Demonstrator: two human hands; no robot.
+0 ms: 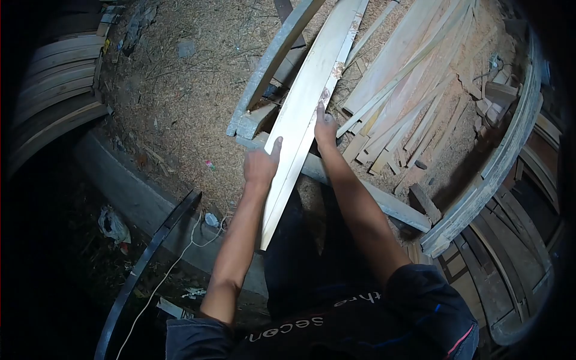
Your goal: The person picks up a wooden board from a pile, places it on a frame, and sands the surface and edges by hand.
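Both hands clasp a pale plank (306, 108), left hand (261, 165) and right hand (326, 127) fingers closed on opposite edges, steadying it lengthwise across the grey frame (360, 189) beside offcuts (408, 102).

Woodworking yard, sawdust-covered ground (180, 90), heaped offcut strips (408, 102), stacked planks (60, 78)

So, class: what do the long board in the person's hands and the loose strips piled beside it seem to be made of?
Long board: pale bare wood, apparently unfinished, with faint grain and a rough chipped edge. Loose strips: likely the same raw wood, thin offcuts lying on sawdust.
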